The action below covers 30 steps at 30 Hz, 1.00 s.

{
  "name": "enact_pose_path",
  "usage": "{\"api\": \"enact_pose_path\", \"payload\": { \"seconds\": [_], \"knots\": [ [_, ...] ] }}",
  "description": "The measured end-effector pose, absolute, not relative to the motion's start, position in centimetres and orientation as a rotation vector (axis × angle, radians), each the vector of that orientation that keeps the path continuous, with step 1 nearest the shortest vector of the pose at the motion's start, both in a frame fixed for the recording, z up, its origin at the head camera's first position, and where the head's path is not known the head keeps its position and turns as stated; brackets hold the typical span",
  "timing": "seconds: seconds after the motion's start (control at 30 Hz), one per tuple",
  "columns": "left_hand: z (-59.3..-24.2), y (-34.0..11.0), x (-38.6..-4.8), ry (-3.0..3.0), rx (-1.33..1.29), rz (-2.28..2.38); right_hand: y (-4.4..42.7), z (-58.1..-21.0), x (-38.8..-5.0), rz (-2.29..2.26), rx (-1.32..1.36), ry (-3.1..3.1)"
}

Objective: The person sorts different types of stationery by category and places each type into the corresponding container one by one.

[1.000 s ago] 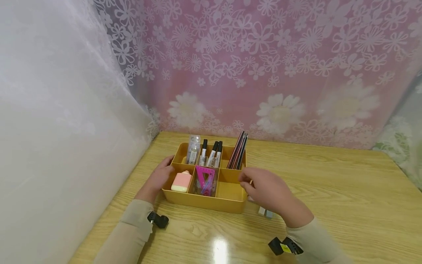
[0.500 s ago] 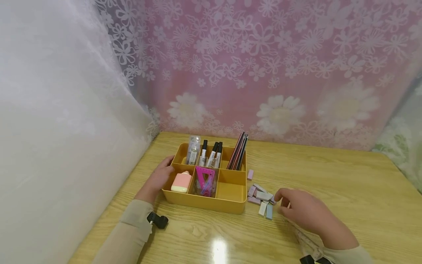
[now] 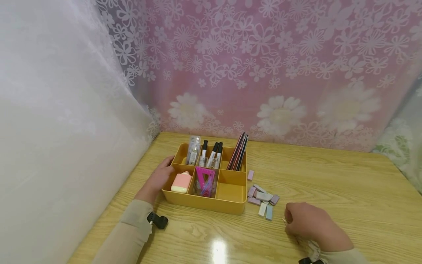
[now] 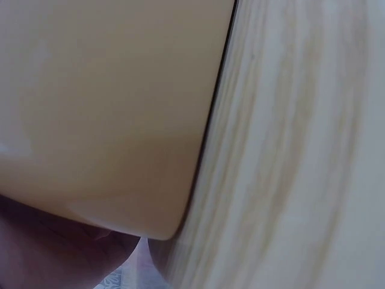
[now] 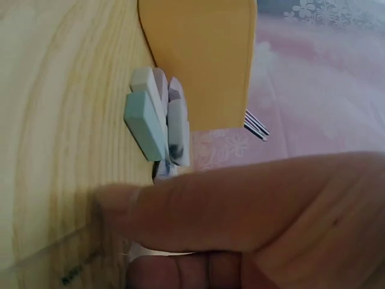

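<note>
A yellow compartment organizer stands on the table, my left hand gripping its left side. Its front compartments hold a pink-and-cream bottle-shaped item and a magenta set square; the front right one shows a bare floor. Behind are clear packaged items, black-capped markers and dark pencils. Further right, my right hand is low over the table, thumb and curled fingers pinching a clear, thin plastic piece with dark print. The hand hides most of it, so its kind is unclear.
Between organizer and right hand lies a loose pile of small pastel blocks, eraser-like, with a blue one nearest the hand. A lilac block sits apart by the organizer's right side. A floral curtain hangs behind the table.
My right hand has left the organizer's right edge, passed over the blocks and come down further right, fingers closing on the clear plastic. My left hand stays at the organizer.
</note>
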<state>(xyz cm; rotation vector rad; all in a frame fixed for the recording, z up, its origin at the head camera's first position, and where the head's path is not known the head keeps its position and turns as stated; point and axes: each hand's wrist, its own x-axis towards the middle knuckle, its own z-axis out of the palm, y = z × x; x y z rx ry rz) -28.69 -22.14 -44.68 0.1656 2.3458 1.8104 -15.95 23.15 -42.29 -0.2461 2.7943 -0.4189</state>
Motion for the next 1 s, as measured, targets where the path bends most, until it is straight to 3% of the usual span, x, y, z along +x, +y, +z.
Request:
{"api": "enact_pose_path", "payload": {
  "seconds": [0.53, 1.0],
  "knots": [
    [-45.0, -22.3, -28.7, 2.367, 0.152, 1.797, 23.2, -42.6, -16.1, -0.461, -0.358, 2.806],
    [-44.8, -22.3, -28.9, 2.353, 0.185, 1.814, 21.2, -38.6, -17.5, -0.641, -0.556, 2.893]
  ]
}}
